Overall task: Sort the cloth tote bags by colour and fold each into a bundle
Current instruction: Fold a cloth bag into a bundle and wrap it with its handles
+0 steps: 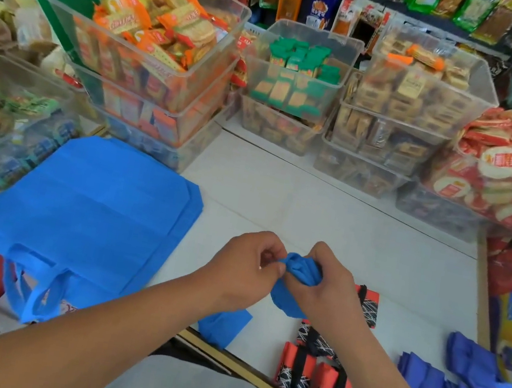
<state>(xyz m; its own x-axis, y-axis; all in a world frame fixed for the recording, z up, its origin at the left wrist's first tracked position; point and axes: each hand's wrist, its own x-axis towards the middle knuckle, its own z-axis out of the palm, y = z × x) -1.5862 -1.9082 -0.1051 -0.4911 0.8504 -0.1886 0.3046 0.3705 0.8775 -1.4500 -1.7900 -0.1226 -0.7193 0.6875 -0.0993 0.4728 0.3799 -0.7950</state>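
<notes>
1. Head view: the blue bundle [301, 268] is held between both hands, above the counter [376, 242] near its front edge. The right hand [332, 296] curls round it and the left hand [244, 270] pinches its left end.
2. Its long axis runs back toward the front edge, where loose cloth trails; the left hand seems better placed to tuck it.

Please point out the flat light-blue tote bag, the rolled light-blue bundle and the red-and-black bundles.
flat light-blue cloth tote bag [84, 208]: head view, middle of its body.
rolled light-blue cloth bundle [301, 267]: head view, its rolled top.
red-and-black folded cloth bundles [325, 377]: head view, red face of one.
</notes>
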